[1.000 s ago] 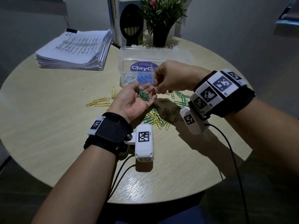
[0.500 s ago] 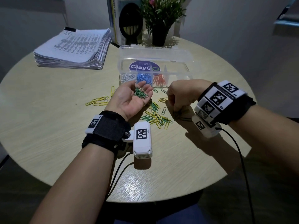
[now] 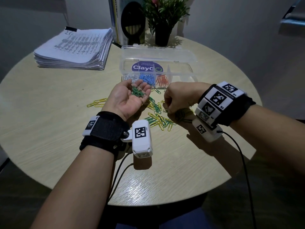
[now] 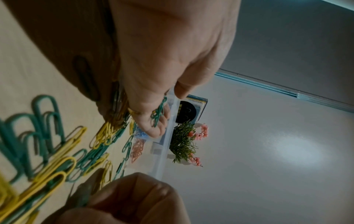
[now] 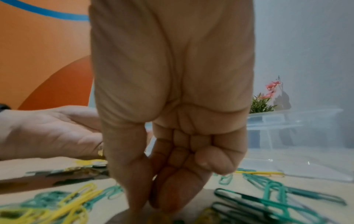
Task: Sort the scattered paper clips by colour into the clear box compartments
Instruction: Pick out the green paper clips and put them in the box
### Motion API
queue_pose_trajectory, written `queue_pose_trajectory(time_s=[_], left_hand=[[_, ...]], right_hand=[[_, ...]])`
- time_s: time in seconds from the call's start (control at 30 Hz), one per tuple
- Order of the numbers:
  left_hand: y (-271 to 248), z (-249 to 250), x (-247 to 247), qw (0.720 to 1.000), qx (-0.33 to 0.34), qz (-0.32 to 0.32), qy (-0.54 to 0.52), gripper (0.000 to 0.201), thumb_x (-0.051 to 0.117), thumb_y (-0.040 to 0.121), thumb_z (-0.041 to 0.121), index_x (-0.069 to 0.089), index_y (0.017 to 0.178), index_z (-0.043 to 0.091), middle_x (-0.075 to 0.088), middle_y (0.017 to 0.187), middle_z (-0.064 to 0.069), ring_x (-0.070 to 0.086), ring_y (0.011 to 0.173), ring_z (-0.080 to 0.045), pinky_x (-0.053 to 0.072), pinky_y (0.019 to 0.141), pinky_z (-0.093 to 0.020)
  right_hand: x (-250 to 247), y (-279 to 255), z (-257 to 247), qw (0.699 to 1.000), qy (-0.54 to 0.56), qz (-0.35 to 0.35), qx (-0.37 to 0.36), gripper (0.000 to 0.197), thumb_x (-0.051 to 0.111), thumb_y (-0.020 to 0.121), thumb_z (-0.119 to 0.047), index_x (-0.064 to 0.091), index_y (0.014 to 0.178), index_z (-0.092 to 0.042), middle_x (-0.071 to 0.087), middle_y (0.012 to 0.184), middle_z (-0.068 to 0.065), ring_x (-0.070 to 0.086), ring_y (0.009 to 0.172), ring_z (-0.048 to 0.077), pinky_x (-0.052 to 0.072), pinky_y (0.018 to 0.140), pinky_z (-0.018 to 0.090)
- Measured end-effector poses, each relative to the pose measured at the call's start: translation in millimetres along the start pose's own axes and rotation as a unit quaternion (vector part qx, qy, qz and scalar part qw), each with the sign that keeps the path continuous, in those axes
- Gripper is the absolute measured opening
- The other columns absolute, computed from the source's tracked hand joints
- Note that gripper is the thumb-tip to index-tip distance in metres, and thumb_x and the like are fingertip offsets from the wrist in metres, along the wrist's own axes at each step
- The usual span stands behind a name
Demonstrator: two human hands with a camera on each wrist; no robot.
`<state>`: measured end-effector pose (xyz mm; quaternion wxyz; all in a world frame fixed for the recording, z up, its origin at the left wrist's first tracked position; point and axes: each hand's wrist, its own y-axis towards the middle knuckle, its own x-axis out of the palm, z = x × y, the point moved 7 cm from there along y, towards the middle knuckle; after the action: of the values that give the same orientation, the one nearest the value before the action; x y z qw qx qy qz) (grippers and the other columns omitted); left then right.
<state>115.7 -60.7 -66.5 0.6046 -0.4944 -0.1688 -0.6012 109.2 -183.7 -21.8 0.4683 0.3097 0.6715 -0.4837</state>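
My left hand (image 3: 132, 91) lies palm up above the table, cupping several green paper clips (image 3: 138, 94) on relaxed fingers; the same green clips (image 4: 159, 112) show in the left wrist view. My right hand (image 3: 170, 109) is knuckles up on the mixed green and yellow pile (image 3: 160, 119). Its thumb and fingertips (image 5: 153, 197) pinch together on a green clip at the table surface. The clear box (image 3: 181, 63) stands open behind, with silver clips (image 3: 130, 77), blue clips (image 3: 147, 78) and red clips (image 3: 162, 80) in separate compartments.
More yellow clips (image 3: 97, 103) lie left of my left hand. A thick paper stack (image 3: 74, 50) sits at the back left. A potted plant (image 3: 162, 22) and a carton (image 3: 130, 20) stand behind the box. Camera cables (image 3: 244, 162) trail off the round table's near edge.
My right hand left the left palm, dropped to the right onto the pile and closed its fingertips there. The left hand stayed palm up with the green clips.
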Motion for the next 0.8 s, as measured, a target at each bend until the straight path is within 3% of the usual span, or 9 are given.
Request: queue_pose_trajectory(time_s=[0.1, 0.2, 0.33, 0.6, 0.8], left_hand=[[-0.7, -0.5, 0.1, 1.000, -0.001, 0.000, 0.001, 0.035, 0.033, 0.102, 0.023, 0.056, 0.093, -0.002, 0.058, 0.091, -0.017, 0.058, 0.088, -0.026, 0.050, 0.076, -0.036], [-0.3, -0.6, -0.6, 1.000, 0.000, 0.001, 0.000, 0.035, 0.033, 0.102, 0.023, 0.056, 0.093, -0.002, 0.057, 0.090, -0.017, 0.058, 0.087, -0.026, 0.050, 0.076, -0.036], [-0.9, -1.2, 0.1, 1.000, 0.000, -0.001, 0.001, 0.035, 0.033, 0.102, 0.023, 0.056, 0.093, -0.002, 0.057, 0.091, -0.017, 0.058, 0.088, -0.026, 0.050, 0.076, -0.036], [-0.6, -0.8, 0.0, 1.000, 0.000, -0.001, 0.001, 0.035, 0.033, 0.102, 0.024, 0.056, 0.094, -0.002, 0.057, 0.090, -0.017, 0.058, 0.087, -0.026, 0.049, 0.079, -0.037], [-1.4, -0.7, 0.3, 1.000, 0.000, -0.002, 0.002, 0.035, 0.033, 0.102, 0.023, 0.056, 0.095, -0.002, 0.058, 0.090, -0.017, 0.059, 0.086, -0.026, 0.049, 0.075, -0.036]], right_hand=[[-5.9, 1.4, -4.4, 0.996, 0.084, 0.023, -0.004, 0.010, 0.073, 0.078, -0.013, 0.069, 0.087, -0.012, 0.063, 0.073, -0.003, 0.053, 0.061, 0.007, 0.045, 0.056, 0.020], [-2.5, 4.0, -9.6, 0.992, 0.125, 0.022, -0.001, 0.014, 0.075, 0.078, -0.016, 0.072, 0.090, -0.010, 0.066, 0.078, 0.000, 0.057, 0.068, 0.010, 0.055, 0.066, 0.028], [-2.1, 9.1, -10.1, 0.996, 0.081, 0.036, 0.016, 0.019, 0.075, 0.079, -0.020, 0.071, 0.095, -0.012, 0.061, 0.074, -0.003, 0.057, 0.069, 0.012, 0.047, 0.057, 0.022], [-3.7, 13.7, -13.1, 0.997, 0.055, 0.051, 0.019, 0.031, 0.074, 0.080, -0.027, 0.069, 0.105, -0.008, 0.063, 0.086, 0.004, 0.057, 0.077, 0.016, 0.041, 0.050, 0.017], [-5.0, 13.7, -19.4, 0.998, 0.024, 0.059, 0.021, 0.035, 0.066, 0.086, -0.032, 0.068, 0.105, -0.002, 0.062, 0.086, 0.008, 0.057, 0.076, 0.020, 0.041, 0.053, 0.021]])
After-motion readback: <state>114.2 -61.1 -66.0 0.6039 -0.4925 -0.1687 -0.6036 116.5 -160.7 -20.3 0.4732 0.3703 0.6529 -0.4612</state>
